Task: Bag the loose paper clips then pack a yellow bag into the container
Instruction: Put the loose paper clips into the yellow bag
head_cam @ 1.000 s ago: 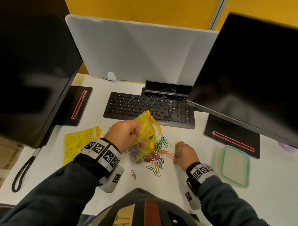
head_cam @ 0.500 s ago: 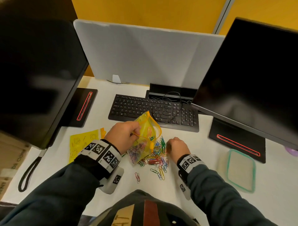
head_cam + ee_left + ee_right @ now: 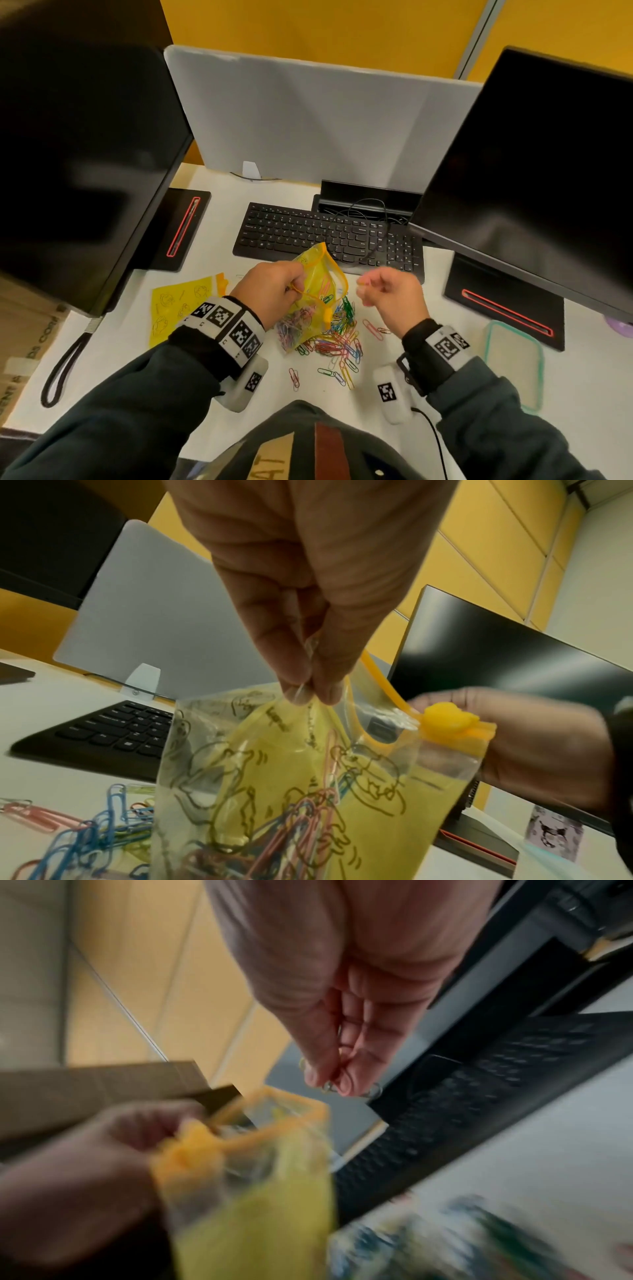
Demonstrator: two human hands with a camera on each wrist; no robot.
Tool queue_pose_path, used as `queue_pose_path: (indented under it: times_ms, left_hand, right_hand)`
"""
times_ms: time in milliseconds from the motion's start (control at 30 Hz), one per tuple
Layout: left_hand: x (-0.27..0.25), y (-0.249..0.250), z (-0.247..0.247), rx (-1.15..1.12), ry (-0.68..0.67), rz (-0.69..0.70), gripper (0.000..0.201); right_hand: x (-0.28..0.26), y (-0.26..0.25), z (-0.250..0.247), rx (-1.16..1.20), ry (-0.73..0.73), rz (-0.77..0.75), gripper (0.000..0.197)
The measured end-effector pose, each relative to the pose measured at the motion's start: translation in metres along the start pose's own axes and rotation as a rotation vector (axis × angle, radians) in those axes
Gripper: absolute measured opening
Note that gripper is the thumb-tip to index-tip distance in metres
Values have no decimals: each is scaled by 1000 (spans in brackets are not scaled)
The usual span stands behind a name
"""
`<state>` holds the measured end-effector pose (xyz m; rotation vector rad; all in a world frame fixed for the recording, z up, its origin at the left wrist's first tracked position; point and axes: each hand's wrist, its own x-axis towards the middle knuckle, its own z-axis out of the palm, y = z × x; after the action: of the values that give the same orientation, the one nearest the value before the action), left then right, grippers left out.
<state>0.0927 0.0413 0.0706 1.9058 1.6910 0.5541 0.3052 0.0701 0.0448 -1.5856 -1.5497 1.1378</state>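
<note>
My left hand [image 3: 294, 289] pinches the rim of a yellow zip bag [image 3: 318, 284] and holds it up, mouth open, over the desk. Several coloured paper clips lie inside the bag [image 3: 291, 791], whose orange slider [image 3: 448, 718] sits at the right end of the zip. My right hand [image 3: 363, 291] is raised just right of the bag's mouth. In the right wrist view its thumb and fingers [image 3: 329, 1074] pinch a few paper clips [image 3: 373, 1092]. A pile of loose clips [image 3: 339, 346] lies on the desk below the bag. The green-rimmed container [image 3: 488, 346] stands at the right.
A second yellow bag [image 3: 178, 305] lies flat at the left. A black keyboard [image 3: 308, 233] sits behind the hands. Two monitors [image 3: 531, 164] on black bases overhang both sides. A single red clip [image 3: 294, 377] lies near the front edge.
My right hand lifted off the clip pile with clips pinched and rose to the right of the bag's mouth. The left hand kept holding the bag up.
</note>
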Motion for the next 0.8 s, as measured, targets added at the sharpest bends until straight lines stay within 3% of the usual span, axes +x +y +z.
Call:
queue_pose_path:
  times_ms: [100, 200, 333, 400, 467, 500, 567, 633, 733, 800]
  left_hand:
    - [2, 5, 5, -17, -27, 11, 17]
    - [4, 11, 4, 4, -34, 22, 13]
    - [5, 4, 1, -16, -1, 12, 16]
    - [5, -1, 0, -18, 15, -12, 21]
    - [3, -2, -1, -18, 32, -15, 29]
    - [2, -3, -2, -18, 38, -13, 30]
    - [1, -4, -3, -25, 53, -24, 31]
    - [0, -6, -4, -21, 60, -38, 30]
    - [-3, -9, -6, -5, 53, -52, 24]
    - [-7, -11, -7, -5, 56, -68, 29]
  right_hand:
    - [0, -34, 6, 90, -42, -128, 20]
    - [2, -42, 15, -21, -143, -162, 19]
    - [0, -30, 7, 81, -15, -159, 18]
    - [-4, -12, 2, -26, 31, -119, 14]
    - [-16, 15, 7, -370, -72, -107, 16]
    - [-24, 28, 14, -557, -179, -177, 20]
    - [-42, 49, 33, -814, -494, -446, 30]
    - [-58, 66, 51, -924, -733, -644, 34]
    - [-68, 76, 66, -1087, -839, -704, 43]
    - [-70, 77, 68, -1223, -790, -687, 48]
